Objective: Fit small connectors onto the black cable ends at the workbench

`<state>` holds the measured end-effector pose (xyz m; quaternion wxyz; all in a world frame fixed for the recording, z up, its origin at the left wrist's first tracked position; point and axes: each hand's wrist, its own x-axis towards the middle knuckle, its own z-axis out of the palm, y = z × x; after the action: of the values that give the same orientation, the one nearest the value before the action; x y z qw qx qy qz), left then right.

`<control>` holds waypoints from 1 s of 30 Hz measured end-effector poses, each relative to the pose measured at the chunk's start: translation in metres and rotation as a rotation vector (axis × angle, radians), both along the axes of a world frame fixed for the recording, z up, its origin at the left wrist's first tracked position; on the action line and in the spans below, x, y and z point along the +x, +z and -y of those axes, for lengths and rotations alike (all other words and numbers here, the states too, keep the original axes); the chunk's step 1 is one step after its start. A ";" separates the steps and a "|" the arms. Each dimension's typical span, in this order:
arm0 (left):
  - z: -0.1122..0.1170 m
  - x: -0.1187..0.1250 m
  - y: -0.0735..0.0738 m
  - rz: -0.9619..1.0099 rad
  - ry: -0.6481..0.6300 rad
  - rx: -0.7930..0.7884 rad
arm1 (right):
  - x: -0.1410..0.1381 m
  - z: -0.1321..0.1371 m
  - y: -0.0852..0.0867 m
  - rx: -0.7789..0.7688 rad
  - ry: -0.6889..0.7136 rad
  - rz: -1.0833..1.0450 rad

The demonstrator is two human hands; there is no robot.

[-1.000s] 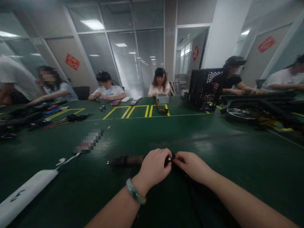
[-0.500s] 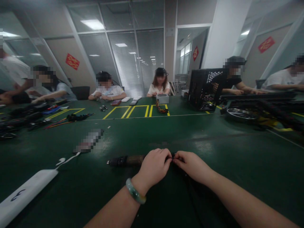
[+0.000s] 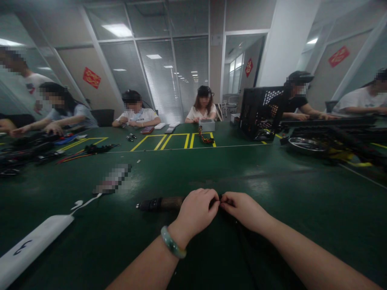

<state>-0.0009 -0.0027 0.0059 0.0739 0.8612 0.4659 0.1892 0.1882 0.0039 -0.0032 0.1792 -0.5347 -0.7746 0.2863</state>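
My left hand [image 3: 196,211], with a pale green bracelet on the wrist, is closed round one end of a dark rod-shaped tool [image 3: 160,204] that lies on the green table [image 3: 272,193]. My right hand [image 3: 244,209] meets it fingertip to fingertip, pinching a small dark part at that same end. The part itself is almost wholly hidden between the fingers. A black cable runs from under my right hand toward me.
A white power bank [image 3: 33,245] with a white cable lies at the near left. Cables and tools [image 3: 27,151] are piled at the far left. A black computer case [image 3: 261,112] and metal parts [image 3: 305,145] stand at the right. Several people sit around the table.
My left fingers have closed further over the small part, hiding the bright spot seen a second ago. A person at the far left has shifted position.
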 end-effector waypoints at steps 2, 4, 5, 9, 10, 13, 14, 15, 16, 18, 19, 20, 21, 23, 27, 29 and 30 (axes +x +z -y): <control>0.000 0.000 -0.001 0.013 -0.001 0.009 | 0.000 0.000 -0.001 -0.002 0.006 -0.007; 0.000 0.000 -0.001 0.014 0.007 0.013 | 0.000 0.000 0.000 -0.006 0.010 -0.017; 0.000 0.000 -0.001 0.013 0.011 0.013 | 0.000 0.000 0.000 -0.008 0.009 -0.020; -0.001 0.000 0.000 -0.009 0.015 0.006 | -0.001 0.002 0.003 -0.011 0.001 -0.019; -0.001 0.000 0.000 -0.018 0.012 0.004 | -0.001 0.002 0.003 -0.013 0.001 -0.015; -0.001 0.000 0.000 -0.027 0.003 0.000 | -0.001 0.001 0.004 -0.018 -0.003 -0.016; -0.001 0.000 0.001 -0.028 0.002 -0.003 | -0.001 0.001 0.004 -0.019 -0.004 -0.018; -0.001 0.000 0.001 -0.029 0.002 -0.006 | -0.001 0.001 0.004 -0.018 -0.008 -0.020; 0.000 0.000 0.002 -0.032 0.003 -0.010 | -0.001 0.001 0.004 -0.015 -0.014 -0.019; 0.000 0.001 0.003 -0.042 0.006 -0.018 | -0.001 0.000 0.004 -0.016 -0.017 -0.016; 0.000 0.001 0.004 -0.045 0.009 -0.022 | -0.001 0.000 0.004 -0.017 -0.016 -0.015; 0.001 0.001 0.004 -0.047 0.011 -0.025 | -0.001 0.001 0.003 -0.017 -0.015 -0.018; 0.001 0.001 0.005 -0.049 0.016 -0.024 | -0.001 0.001 0.003 -0.016 -0.012 -0.022; 0.000 0.001 0.004 -0.056 0.021 -0.017 | -0.001 0.001 0.003 -0.010 -0.007 -0.035; -0.001 0.001 0.002 -0.056 0.020 -0.005 | -0.002 0.001 0.002 0.008 -0.013 -0.038; -0.001 0.001 0.002 -0.045 0.013 -0.005 | -0.002 0.001 0.002 0.010 -0.011 -0.037; 0.000 0.000 0.001 -0.038 0.008 -0.003 | -0.002 0.001 0.002 0.006 -0.008 -0.038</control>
<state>-0.0007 -0.0023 0.0073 0.0657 0.8627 0.4709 0.1722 0.1864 0.0033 -0.0015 0.1964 -0.5319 -0.7697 0.2935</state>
